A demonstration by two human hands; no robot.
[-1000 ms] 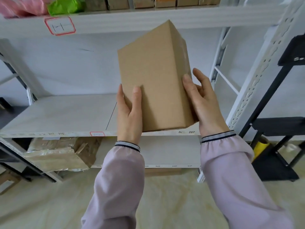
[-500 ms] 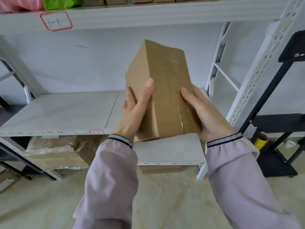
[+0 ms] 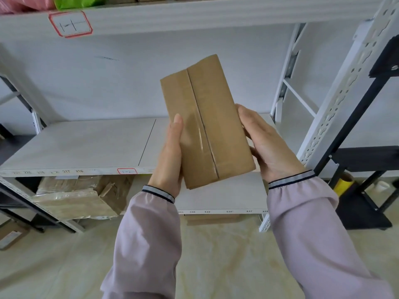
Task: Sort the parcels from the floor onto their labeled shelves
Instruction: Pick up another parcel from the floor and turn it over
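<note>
A plain brown cardboard parcel (image 3: 205, 121) is held up in front of the white shelving, its taped seam facing me and running top to bottom. My left hand (image 3: 170, 156) grips its left edge and my right hand (image 3: 267, 143) cups its right side and back. No label shows on the face turned to me. Behind it lies the middle shelf (image 3: 86, 145), with a small red-framed label (image 3: 127, 171) on its front edge. The top shelf (image 3: 194, 14) carries a larger red-framed label (image 3: 70, 24).
Pink and green bags (image 3: 73, 1) and boxes sit on the top shelf. A taped parcel (image 3: 75, 197) lies on the lower level at left, another box (image 3: 212, 219) under the low shelf. A black rack (image 3: 367, 160) with a yellow roll (image 3: 343, 184) stands right. A box (image 3: 10, 236) lies on the floor, left.
Both hands have turned the parcel: a broad plain face showed first, then an edge, and now the narrower taped seam face points at me. It also sits slightly lower.
</note>
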